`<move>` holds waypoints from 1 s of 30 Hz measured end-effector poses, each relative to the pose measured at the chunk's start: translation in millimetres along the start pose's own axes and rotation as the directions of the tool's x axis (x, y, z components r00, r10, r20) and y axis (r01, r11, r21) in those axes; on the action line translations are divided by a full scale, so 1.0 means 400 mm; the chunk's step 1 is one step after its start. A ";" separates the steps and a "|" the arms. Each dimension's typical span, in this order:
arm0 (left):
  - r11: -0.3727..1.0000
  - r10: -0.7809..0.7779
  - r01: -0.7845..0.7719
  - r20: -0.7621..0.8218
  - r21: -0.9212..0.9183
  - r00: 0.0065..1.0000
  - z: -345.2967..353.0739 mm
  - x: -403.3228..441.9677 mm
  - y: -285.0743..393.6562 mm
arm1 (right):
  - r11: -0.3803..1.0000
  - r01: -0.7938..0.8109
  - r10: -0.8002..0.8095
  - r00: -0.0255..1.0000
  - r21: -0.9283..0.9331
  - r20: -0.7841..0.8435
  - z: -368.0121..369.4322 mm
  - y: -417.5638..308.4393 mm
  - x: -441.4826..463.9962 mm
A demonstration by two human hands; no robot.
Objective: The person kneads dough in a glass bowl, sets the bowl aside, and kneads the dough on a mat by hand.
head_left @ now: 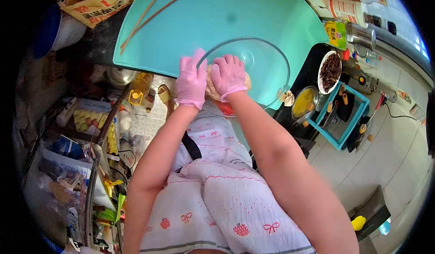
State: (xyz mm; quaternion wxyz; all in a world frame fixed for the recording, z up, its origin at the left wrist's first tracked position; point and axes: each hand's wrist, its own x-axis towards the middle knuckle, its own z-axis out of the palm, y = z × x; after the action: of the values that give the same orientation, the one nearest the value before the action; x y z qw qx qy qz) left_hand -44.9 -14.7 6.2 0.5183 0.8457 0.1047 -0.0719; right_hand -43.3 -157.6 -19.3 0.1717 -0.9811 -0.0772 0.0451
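Observation:
A large clear glass bowl [288, 68] sits at the front edge of a turquoise mat [190, 27]. Inside it, at the left, lies a pale lump of dough [211, 90]. My left hand [191, 81], in a pink glove, is closed round the bowl's left rim; its fingers are slightly blurred. My right hand [229, 76], gloved in pink too, presses down on the dough with its fingers bent over it. The hand hides much of the lump. Something red [224, 108] shows through the bowl near my right wrist.
Two chopsticks [154, 16] lie on the mat's far left. At right are a white dish of dark pieces [329, 72], a bowl of yellow liquid [304, 102] and a blue rack [337, 141]. A paper bag [102, 2] stands back left; a cluttered shelf [93, 163] is at left.

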 end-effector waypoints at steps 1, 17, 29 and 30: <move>1.000 0.001 -0.001 -0.028 0.022 1.000 0.004 0.014 0.012 | 0.999 0.020 -0.019 1.000 -0.038 0.003 0.018 0.030 0.019; 0.993 -0.037 0.047 -0.098 0.104 0.994 0.029 0.045 0.051 | 0.995 0.099 -0.096 0.989 -0.024 0.114 0.059 0.183 0.161; 0.962 -0.217 0.218 -0.022 0.162 0.976 0.030 0.059 0.060 | 0.965 0.200 -0.160 0.962 -0.171 0.223 -0.093 -0.015 0.074; 0.947 -0.269 0.263 0.006 0.182 0.963 0.022 0.066 0.068 | 0.988 0.138 -0.117 0.964 -0.074 0.241 -0.102 -0.009 0.075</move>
State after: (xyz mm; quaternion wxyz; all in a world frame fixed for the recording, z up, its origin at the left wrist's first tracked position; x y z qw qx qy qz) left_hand -12.6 -31.9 19.6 0.4268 0.8660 0.2030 -0.1631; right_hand -9.5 -162.6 18.3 0.1192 -0.9686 -0.1620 0.1465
